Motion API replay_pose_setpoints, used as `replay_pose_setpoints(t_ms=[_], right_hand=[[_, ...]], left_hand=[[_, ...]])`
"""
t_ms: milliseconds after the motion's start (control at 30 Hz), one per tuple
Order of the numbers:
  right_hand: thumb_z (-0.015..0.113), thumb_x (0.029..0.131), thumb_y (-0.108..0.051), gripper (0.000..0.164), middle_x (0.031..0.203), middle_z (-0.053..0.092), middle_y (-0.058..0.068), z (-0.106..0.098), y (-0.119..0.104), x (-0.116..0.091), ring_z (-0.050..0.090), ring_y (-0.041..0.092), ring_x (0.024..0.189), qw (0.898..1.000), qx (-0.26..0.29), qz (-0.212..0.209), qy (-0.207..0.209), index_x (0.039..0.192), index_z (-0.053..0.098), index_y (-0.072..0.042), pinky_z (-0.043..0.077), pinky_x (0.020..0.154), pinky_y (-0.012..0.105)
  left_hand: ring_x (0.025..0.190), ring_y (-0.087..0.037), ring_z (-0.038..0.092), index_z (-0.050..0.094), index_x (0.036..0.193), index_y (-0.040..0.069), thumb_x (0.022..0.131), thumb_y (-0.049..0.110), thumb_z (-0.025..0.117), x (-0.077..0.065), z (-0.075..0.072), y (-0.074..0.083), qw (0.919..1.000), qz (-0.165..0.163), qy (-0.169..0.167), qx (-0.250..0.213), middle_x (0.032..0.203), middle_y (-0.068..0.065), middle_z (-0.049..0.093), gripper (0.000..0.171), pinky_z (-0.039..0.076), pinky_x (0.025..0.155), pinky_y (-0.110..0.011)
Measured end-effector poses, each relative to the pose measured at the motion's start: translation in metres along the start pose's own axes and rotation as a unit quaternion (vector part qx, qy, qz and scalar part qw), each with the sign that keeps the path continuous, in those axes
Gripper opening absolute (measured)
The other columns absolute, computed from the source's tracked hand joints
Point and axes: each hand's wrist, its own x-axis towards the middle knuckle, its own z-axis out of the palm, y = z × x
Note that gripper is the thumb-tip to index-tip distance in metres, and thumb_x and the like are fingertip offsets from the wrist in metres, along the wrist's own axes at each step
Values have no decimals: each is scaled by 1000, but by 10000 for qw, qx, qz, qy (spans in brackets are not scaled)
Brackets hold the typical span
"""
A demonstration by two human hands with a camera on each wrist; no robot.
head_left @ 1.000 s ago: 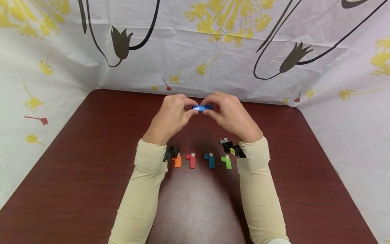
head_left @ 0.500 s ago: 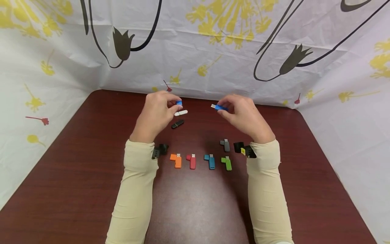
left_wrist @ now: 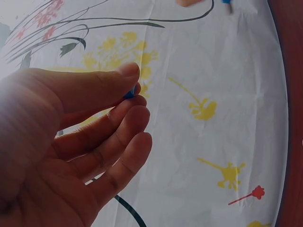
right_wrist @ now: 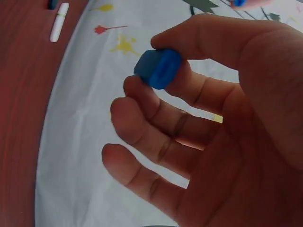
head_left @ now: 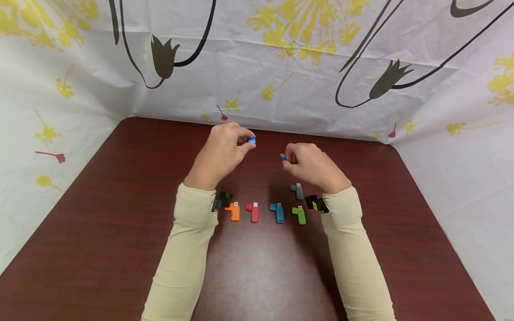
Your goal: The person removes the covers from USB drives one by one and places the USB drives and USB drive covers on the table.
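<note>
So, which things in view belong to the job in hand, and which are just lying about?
Likely the job, being in hand:
blue cap, pinched in the left hand
blue USB stick, pinched in the right hand

Apparently just lying on the table:
orange stick
red stick
teal stick
green stick
grey stick
white stick
dark piece, cut off at the frame edge

Left forearm [head_left: 176, 254] and right forearm [head_left: 358, 254], both pale-sleeved, extend forward and converge slightly, hands apart. The left hand [head_left: 222, 154] is set in a pinch, thumb towards forefinger, its remaining three fingers [left_wrist: 120, 165] loosely bent and not closed to the palm. The right hand [head_left: 315, 166], positioned slightly nearer the body than the left, likewise pinches between thumb and forefinger, its other fingers partly bent and separated at the tips.
</note>
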Motion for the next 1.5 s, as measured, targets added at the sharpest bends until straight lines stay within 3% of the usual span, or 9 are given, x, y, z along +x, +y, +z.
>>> replay_pose_setpoints(t_ms=[233,433,500,567,700,800,967,1067,1500], right_hand=[[63,103,-16,27,62,49,-1,17,3,8,49,15,53,9959,146,154,-883,76,57,-12,40,56,32],[62,104,-13,41,60,36,-5,35,5,18,33,9,52,9862,11,132,-1651,66,47,-17,30,54,28],[62,104,-14,43,60,33,-5,47,13,25,29,10,52,9812,-16,144,-1927,64,45,-17,28,54,29],[63,103,-19,45,58,32,-7,73,42,39,27,9,50,9800,21,-18,-1989,63,44,-20,28,52,29],[63,102,-19,41,57,40,-5,102,67,55,41,12,48,9732,-19,318,-2277,63,49,-20,41,51,33],[61,102,-14,36,58,46,0,93,44,50,52,18,51,9633,-164,875,-2532,68,54,-15,51,56,38],[62,101,-17,29,59,51,0,106,49,54,57,17,51,9628,-349,1086,-2451,72,60,-14,52,52,34],[64,98,-21,24,64,58,2,131,77,70,64,19,51,9612,-359,1236,-2438,74,65,-15,55,50,34],[68,97,-25,12,90,69,11,140,83,77,68,22,61,9567,-639,1457,-2438,97,74,-14,56,55,38]], left_hand=[[90,-25,68,82,116,2,98,11,81,1,2,1,10000,22,-47,-79,103,-12,74,20,60,82,-36],[91,-25,69,82,116,2,98,10,81,1,3,1,9999,10,-39,-116,103,-12,74,19,60,82,-37],[92,-24,70,83,115,3,98,10,80,2,3,1,9999,8,-69,-118,104,-12,74,18,60,83,-37],[92,-24,70,83,115,3,99,11,80,2,3,1,9999,2,-105,-105,104,-12,74,18,60,83,-36],[93,-24,71,83,114,4,99,11,80,2,4,2,9999,-4,-146,-80,105,-12,74,17,60,84,-37],[93,-24,71,83,114,3,99,11,80,2,5,1,9998,-11,-159,-92,105,-12,74,17,60,84,-37],[94,-25,71,83,114,3,99,11,79,2,6,2,9998,0,-178,-106,105,-12,74,17,60,84,-37],[95,-25,71,82,115,3,99,11,79,2,6,3,9997,24,-209,-109,107,-12,74,18,60,84,-37],[93,-25,70,82,116,3,99,11,80,3,10,6,9995,98,-298,-79,107,-12,75,19,60,83,-37]])
